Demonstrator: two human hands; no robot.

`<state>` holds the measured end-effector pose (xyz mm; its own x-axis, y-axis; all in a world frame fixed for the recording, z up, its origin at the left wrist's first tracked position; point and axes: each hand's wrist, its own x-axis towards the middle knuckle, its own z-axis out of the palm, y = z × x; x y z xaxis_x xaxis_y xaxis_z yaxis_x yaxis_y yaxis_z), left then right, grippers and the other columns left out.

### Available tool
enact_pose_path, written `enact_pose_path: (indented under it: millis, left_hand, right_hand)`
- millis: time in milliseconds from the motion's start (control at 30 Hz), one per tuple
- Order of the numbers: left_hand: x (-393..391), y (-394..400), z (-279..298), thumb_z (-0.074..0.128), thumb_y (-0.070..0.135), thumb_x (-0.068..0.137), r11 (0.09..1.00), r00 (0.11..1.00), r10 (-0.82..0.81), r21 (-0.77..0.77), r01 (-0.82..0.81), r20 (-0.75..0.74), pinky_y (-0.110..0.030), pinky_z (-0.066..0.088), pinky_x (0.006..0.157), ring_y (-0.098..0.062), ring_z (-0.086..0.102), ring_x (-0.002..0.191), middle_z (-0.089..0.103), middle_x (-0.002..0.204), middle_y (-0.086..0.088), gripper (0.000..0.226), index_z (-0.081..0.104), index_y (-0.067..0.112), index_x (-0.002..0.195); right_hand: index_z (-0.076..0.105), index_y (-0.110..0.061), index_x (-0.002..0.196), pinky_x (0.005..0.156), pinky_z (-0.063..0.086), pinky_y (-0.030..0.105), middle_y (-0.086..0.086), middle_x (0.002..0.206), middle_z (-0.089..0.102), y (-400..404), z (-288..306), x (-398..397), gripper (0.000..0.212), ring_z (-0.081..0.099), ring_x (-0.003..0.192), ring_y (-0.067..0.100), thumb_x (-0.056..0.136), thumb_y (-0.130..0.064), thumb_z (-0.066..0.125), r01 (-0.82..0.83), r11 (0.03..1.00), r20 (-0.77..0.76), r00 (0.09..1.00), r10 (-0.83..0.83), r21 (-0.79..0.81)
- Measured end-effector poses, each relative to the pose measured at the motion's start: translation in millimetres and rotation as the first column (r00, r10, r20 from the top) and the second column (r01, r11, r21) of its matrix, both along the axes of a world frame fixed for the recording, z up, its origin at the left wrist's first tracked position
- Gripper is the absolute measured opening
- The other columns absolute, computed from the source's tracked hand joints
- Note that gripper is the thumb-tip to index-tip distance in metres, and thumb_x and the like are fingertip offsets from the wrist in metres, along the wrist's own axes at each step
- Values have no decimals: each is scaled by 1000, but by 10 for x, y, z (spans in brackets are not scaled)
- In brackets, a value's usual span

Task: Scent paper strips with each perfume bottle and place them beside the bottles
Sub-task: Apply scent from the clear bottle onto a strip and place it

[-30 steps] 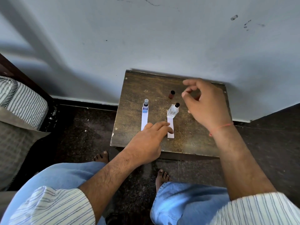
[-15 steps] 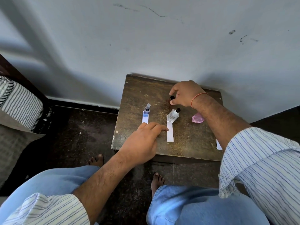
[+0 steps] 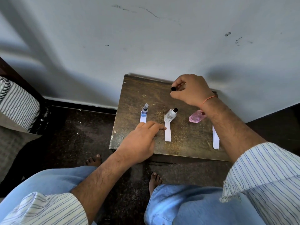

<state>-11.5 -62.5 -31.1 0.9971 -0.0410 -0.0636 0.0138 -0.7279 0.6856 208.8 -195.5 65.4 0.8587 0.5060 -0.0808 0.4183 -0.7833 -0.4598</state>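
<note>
On a small brown wooden table stand a blue bottle, a clear bottle with a black cap and a pink bottle. A white paper strip lies under the blue bottle and another strip in front of the clear one. A third strip lies at the right, partly behind my forearm. My right hand pinches a small dark bottle at the table's back. My left hand rests on the table's front with fingers spread, touching the middle strip.
The table stands against a white wall. A striped mattress lies at the left over a dark floor. My knees in blue jeans and my bare feet are below the table's front edge.
My right hand has gone from hovering over the clear bottle to the table's back and has taken hold of the small dark bottle. The left hand stays put.
</note>
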Motion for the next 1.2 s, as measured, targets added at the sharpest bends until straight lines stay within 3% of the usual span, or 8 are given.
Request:
enact_pose_path:
  millis: [200, 333, 433, 533, 600, 900, 1200]
  left_hand:
    - [7, -20, 5, 45, 4, 93, 1000, 1000, 0, -4, 0, 4, -44, 51, 111, -18, 51, 131, 53, 145, 12, 63, 48, 34, 148]
    - [17, -42, 0, 46, 3, 93, 1000, 1000, 0, -10, 1, 18, -43, 50, 112, -18, 51, 132, 55, 146, 12, 64, 50, 33, 149]
    - [26, -63, 14, 47, 3, 95, 1000, 1000, 7, -11, -6, 29, -40, 49, 113, -18, 51, 131, 54, 148, 11, 62, 52, 31, 149]
    - [44, -86, 22, 48, 2, 95, 1000, 1000, -1, -5, 1, 31, -41, 49, 113, -18, 51, 131, 54, 148, 9, 61, 52, 30, 150]
    - [56, -98, 19, 48, 2, 95, 1000, 1000, -3, -6, 3, 29, -42, 49, 112, -18, 52, 131, 55, 147, 9, 62, 51, 30, 150]
    - [67, -111, 9, 50, 5, 96, 1000, 1000, 4, 4, -4, 23, -41, 49, 113, -18, 52, 131, 55, 147, 9, 58, 53, 29, 149]
    - [67, -104, 0, 49, 6, 95, 1000, 1000, 2, 13, -2, 30, -41, 49, 112, -19, 53, 129, 56, 146, 8, 59, 53, 28, 149]
  right_hand:
    - [81, -29, 101, 73, 46, 0, -16, 91, 80, -257, 252, -223, 20, 74, 85, -4, 82, -29, 87, 39, 978, -10, 999, -37, 205]
    - [79, -35, 123, 77, 36, -4, -27, 98, 69, -420, 306, -348, 32, 67, 91, -9, 91, -33, 84, -124, 992, -30, 992, 125, 33]
    - [78, -32, 127, 75, 36, -1, -14, 110, 74, -464, 271, -414, 32, 66, 96, 4, 95, -33, 81, -233, 966, 21, 971, 236, -112]
    - [79, -29, 110, 80, 55, 26, -11, 103, 79, -471, 195, -458, 23, 69, 87, 8, 89, -35, 86, -227, 966, 46, 971, 234, -127]
    - [78, -29, 102, 80, 57, 32, -10, 96, 79, -465, 164, -469, 22, 67, 81, 9, 84, -35, 89, -213, 967, 78, 971, 225, -140]
    - [81, -28, 117, 79, 42, 24, -7, 108, 79, -373, 23, -463, 28, 61, 86, 7, 91, -37, 82, -266, 933, 114, 947, 300, -242]
    - [82, -28, 111, 78, 53, 32, -6, 101, 81, -218, 17, -481, 21, 73, 94, 20, 96, -39, 72, -321, 839, 125, 903, 411, -440]
